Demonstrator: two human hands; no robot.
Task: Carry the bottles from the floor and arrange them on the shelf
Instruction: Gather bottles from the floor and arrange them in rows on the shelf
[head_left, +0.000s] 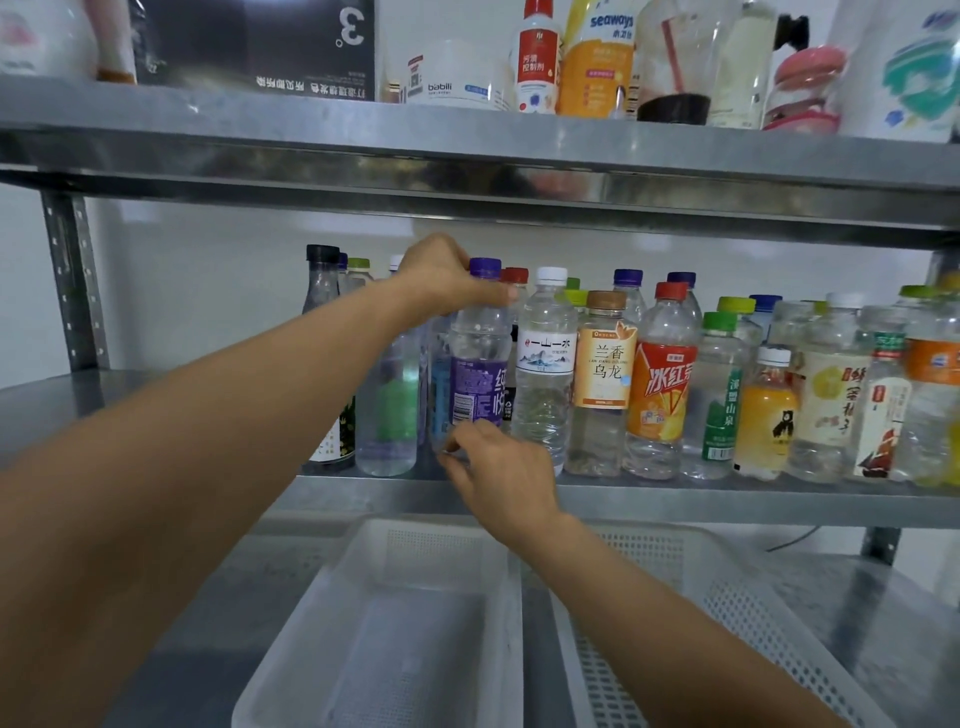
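Our left hand (447, 278) gripping the purple-label bottle (478, 382) by its neck, our right hand (501, 467) curled round its base, other bottles (660, 384) crowding right of both hands.

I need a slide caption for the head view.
Left hand grips the neck of a purple bottle; right hand touches its base on the shelf.

Bottles (598, 358) in rows on the shelf (727, 501), two baskets (374, 545) below.
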